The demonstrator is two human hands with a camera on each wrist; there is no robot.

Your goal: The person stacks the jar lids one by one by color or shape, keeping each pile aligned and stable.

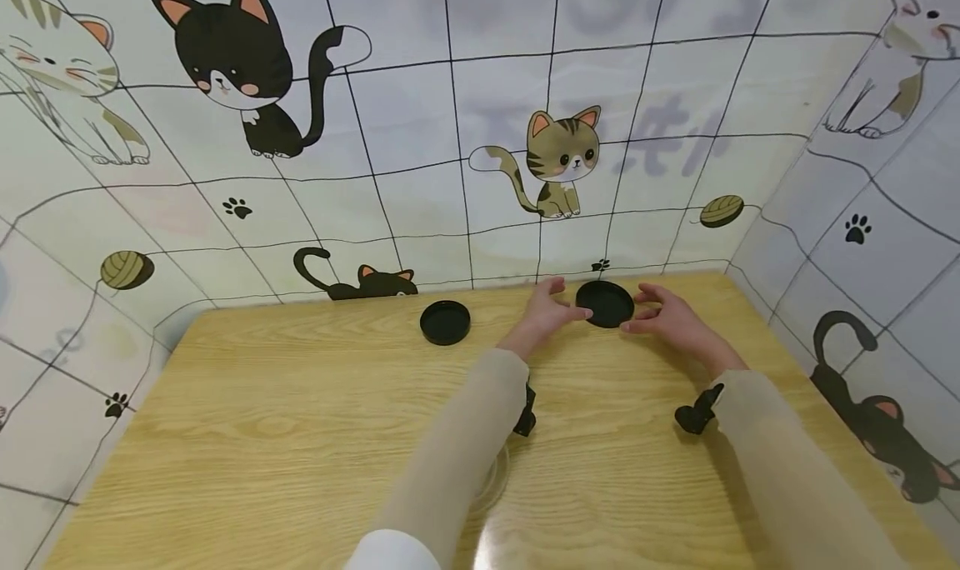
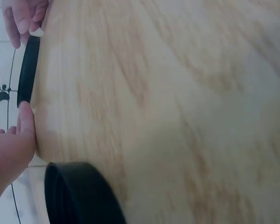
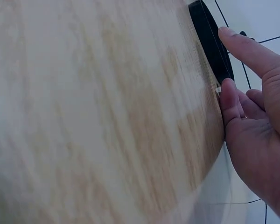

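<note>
A shallow black round dish [image 1: 604, 305] lies near the back edge of the table, between the two hands. On its left side is my left hand [image 1: 546, 313], thumb tip right at the rim and fingers spread loosely behind. My right hand [image 1: 670, 320] is on its right side, thumb and fingers apart, fingertips close to the rim. In the right wrist view, two fingertips of the right hand [image 3: 259, 93] meet the side wall of the dish [image 3: 212, 42]. A second, smaller black round dish [image 1: 446, 322] sits to the left, apart from both hands.
A clear round thing [image 1: 491, 482] lies on the wooden table [image 1: 300, 437], partly hidden under the left forearm. Cloth walls [image 1: 405, 137] printed with cats and a grid stand behind the table and at both sides. Black wrist mounts [image 1: 697, 412] stick out from the sleeves.
</note>
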